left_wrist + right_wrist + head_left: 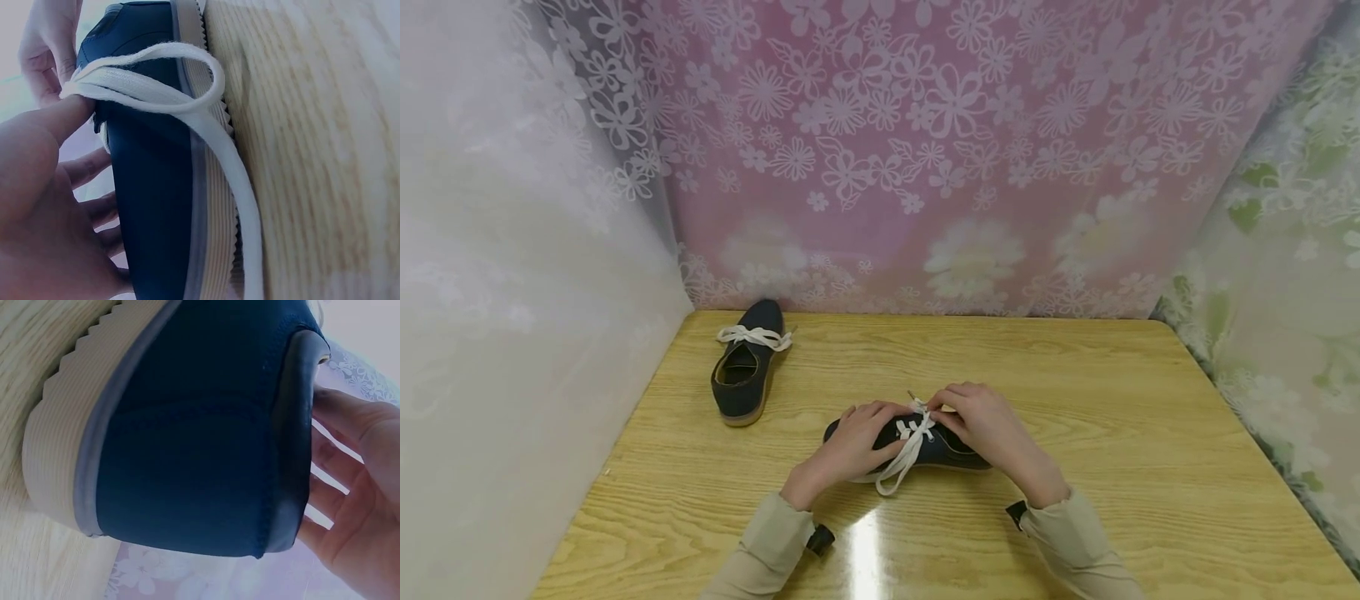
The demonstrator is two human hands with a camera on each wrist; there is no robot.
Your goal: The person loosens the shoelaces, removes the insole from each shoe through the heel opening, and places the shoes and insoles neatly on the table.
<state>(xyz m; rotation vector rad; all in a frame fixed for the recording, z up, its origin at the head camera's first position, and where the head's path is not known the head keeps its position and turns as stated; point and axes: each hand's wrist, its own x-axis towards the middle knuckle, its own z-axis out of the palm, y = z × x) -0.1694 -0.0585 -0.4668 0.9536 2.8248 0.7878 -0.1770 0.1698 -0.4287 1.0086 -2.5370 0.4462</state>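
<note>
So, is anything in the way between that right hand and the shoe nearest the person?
Nothing visible: the right hand is at the white laces on the near shoe. The other shoe stands apart to the left, out of the way.

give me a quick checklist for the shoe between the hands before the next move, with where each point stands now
1. Near shoe sole-down on the table: ok.
2. Left hand holding the front of that shoe: ok, thumb by the laces.
3. Right hand at the white lace: ok, fingertips at the crossing.
4. Lace gathered clear of the near side: not ok, a loop and a loose length hang there.
5. Knot tight: cannot tell, fingers partly cover it.
6. Other shoe out of the way: ok, back left.
</note>
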